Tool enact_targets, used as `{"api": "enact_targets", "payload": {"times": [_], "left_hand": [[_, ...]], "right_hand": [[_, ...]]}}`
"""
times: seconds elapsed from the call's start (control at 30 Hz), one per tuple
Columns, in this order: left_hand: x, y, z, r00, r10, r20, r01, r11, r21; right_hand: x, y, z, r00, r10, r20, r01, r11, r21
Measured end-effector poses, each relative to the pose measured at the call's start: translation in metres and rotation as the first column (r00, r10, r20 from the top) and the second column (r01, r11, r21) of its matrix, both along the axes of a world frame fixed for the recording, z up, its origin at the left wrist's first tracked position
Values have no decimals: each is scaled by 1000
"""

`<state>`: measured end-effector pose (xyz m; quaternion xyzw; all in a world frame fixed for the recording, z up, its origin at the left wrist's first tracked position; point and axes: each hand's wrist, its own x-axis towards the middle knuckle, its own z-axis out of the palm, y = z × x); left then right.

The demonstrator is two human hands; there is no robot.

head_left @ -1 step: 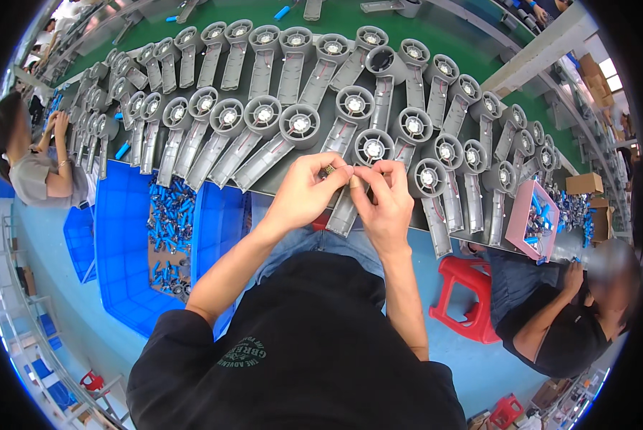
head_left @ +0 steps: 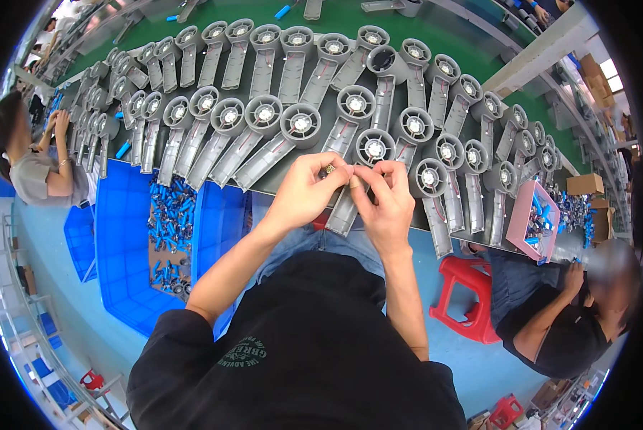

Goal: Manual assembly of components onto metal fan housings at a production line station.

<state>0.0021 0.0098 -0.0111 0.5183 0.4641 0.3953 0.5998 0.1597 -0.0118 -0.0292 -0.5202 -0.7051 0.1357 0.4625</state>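
"Workshop: blue floor, dark bench crowded w/ grey fan housings. Where's the one in hand?"

"Centre front. Middle housing, round head up-bench, handle pointing back twd the person, below the fingertips; its near end looks to jut past the bench edge."

"Fingers?"

"L hand: thumb + index pinched, almost no gap. R hand: same, tips meeting L's over the handle. Small gold-toned piece shows by L fingers — can't tell if gripped. Anything betw. R tips is hidden."

"Risks?"

"Judgement only: fingertip hold on smth tiny → slip, part drops into handle or off the edge. Pressing on the jutting end might tip the housing. If there's a wire in that pinch (unseen), a hard tug could strain its joint. R elbow swing might knock the right-hand neighbour, v. close."

"Further out?"

"Blue bin L, w/ blue cylinders; pink bin R. Co-worker at L, another at R."
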Motion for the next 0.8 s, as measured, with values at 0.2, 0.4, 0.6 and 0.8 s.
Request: {"api": "enact_targets", "payload": {"times": [0.2, 0.4, 0.6, 0.8], "left_hand": [[-2, 2, 18, 982, 15, 188, 49, 944, -327], [-12, -15, 9, 991, -20, 135, 28, 998, -58], [-8, -22, 7, 992, 89, -89, -62, 963, 261], [-12, -15, -8, 980, 43, -193, 41, 911, 411]], "right_hand": [[5, 1, -7, 997, -22, 69, 17, 998, 65], [7, 0, 3, 993, 34, -115, -41, 997, -60], [8, 2, 4, 979, 103, -177, -119, 989, -85], [6, 4, 5, 979, 72, -192, -96, 988, -122]]}}
